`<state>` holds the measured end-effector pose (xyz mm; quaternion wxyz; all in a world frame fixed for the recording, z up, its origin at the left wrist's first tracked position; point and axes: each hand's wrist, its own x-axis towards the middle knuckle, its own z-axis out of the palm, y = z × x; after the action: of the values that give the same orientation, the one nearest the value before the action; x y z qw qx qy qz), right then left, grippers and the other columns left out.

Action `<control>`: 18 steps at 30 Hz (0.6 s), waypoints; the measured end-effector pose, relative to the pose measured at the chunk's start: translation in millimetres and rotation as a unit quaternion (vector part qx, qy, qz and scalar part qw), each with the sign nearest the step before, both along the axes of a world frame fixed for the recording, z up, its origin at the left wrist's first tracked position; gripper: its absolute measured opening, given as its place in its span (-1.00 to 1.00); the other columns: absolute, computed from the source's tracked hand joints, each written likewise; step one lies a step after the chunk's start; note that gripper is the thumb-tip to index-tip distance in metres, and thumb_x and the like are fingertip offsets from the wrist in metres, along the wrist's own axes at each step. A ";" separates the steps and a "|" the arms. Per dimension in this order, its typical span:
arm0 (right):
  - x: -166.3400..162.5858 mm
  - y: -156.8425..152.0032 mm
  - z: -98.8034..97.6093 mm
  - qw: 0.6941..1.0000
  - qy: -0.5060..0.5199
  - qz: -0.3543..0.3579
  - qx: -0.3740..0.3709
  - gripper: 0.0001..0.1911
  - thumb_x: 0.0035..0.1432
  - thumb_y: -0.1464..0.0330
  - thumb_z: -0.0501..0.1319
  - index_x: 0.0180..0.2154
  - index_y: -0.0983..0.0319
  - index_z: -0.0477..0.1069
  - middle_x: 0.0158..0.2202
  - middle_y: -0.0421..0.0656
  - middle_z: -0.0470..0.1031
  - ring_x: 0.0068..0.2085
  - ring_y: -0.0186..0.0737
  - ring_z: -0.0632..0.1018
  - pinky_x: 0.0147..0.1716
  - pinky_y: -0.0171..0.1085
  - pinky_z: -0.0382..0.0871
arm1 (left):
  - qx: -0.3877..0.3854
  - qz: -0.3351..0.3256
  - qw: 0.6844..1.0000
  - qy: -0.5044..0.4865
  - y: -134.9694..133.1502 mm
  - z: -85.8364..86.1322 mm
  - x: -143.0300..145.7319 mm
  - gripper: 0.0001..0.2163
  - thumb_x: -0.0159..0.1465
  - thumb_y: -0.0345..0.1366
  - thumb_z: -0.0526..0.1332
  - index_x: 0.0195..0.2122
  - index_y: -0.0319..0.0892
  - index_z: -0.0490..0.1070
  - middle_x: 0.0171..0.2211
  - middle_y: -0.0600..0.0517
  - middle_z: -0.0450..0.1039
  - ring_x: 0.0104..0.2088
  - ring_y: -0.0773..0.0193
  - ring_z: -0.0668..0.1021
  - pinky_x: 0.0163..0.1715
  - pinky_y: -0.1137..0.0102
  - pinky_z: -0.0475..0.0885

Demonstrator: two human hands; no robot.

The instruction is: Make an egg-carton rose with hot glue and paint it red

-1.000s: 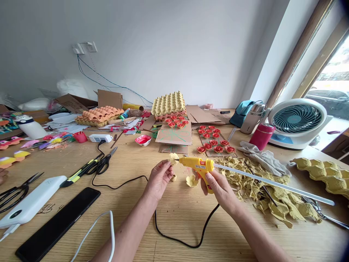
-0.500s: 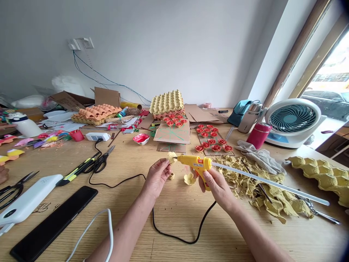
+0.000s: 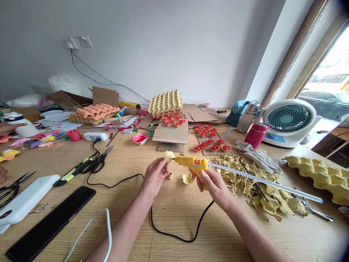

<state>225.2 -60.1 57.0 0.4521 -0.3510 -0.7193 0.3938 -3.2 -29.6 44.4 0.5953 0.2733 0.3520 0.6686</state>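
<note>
Between thumb and fingers, my left hand (image 3: 156, 174) pinches a small yellow egg-carton petal (image 3: 169, 156) above the table. My right hand (image 3: 214, 182) is wrapped round the handle of a yellow hot glue gun (image 3: 195, 163), its nozzle pointing left at the petal; I cannot tell if they touch. A long translucent glue stick (image 3: 261, 180) sticks out of the gun's back. Beneath my hands on the table lie a small rolled yellow carton piece (image 3: 170, 175) and a cup-shaped yellow carton flower (image 3: 188, 178).
Torn carton scraps (image 3: 245, 174) are heaped at right, near a fan (image 3: 290, 120). Red flowers (image 3: 209, 140) sit on cardboard further back. The gun's black cord (image 3: 177, 237) loops before me. Scissors (image 3: 96, 162), a power bank (image 3: 29, 200) and a co-worker's hand (image 3: 9, 128) are at left.
The view has shifted slightly. The petal has turned a little in my left fingers beside the nozzle. At far left, a co-worker's hand has come onto the white bottle.
</note>
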 end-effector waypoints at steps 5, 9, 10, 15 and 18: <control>0.0 0.7 -1.5 1.000 0.003 -0.001 0.001 -0.47 0.42 -0.07 -0.01 -0.37 0.18 0.37 -0.61 -0.25 0.35 -0.52 -0.25 0.35 -0.39 -0.22 0.23 | -0.002 0.000 1.000 0.001 0.6 -0.9 0.1 -0.67 -0.11 -0.27 0.60 -0.38 -0.21 0.54 -0.50 0.14 0.49 -0.49 0.45 0.49 -0.44 0.52 0.44; -0.1 0.7 -1.8 1.000 0.020 -0.007 -0.002 -0.51 0.43 -0.04 0.00 -0.25 0.20 0.42 -0.60 -0.26 0.34 -0.52 -0.25 0.34 -0.41 -0.23 0.21 | -0.005 -0.003 1.000 0.003 0.2 -0.6 1.0 -0.66 -0.12 -0.27 0.60 -0.38 -0.22 0.55 -0.50 0.13 0.50 -0.49 0.46 0.49 -0.46 0.53 0.43; 0.0 0.6 -1.6 1.000 0.022 -0.008 -0.003 -0.51 0.43 -0.04 -0.01 -0.24 0.20 0.42 -0.60 -0.27 0.33 -0.52 -0.25 0.34 -0.41 -0.23 0.21 | -0.006 -0.003 1.000 0.002 0.0 -0.3 1.2 -0.66 -0.13 -0.27 0.61 -0.39 -0.22 0.55 -0.50 0.13 0.50 -0.49 0.46 0.49 -0.46 0.53 0.43; 0.6 0.6 0.0 1.000 0.011 -0.004 0.001 -0.49 0.43 -0.05 0.00 -0.31 0.20 0.41 -0.61 -0.26 0.33 -0.52 -0.26 0.33 -0.41 -0.23 0.20 | -0.006 0.002 1.000 0.000 -0.7 1.7 1.5 -0.66 -0.15 -0.26 0.62 -0.41 -0.22 0.55 -0.52 0.14 0.49 -0.49 0.47 0.48 -0.45 0.54 0.44; 0.3 0.7 0.6 1.000 0.008 -0.004 0.007 -0.48 0.42 -0.06 0.00 -0.33 0.20 0.41 -0.61 -0.26 0.33 -0.52 -0.26 0.33 -0.41 -0.24 0.21 | -0.007 0.002 1.000 0.002 -0.7 2.2 1.8 -0.63 -0.19 -0.26 0.63 -0.41 -0.23 0.56 -0.51 0.13 0.50 -0.49 0.47 0.47 -0.45 0.55 0.44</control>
<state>225.5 -59.5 57.6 0.4615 -0.3476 -0.7169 0.3901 -1.4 -30.3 46.6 0.5954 0.2697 0.3583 0.6666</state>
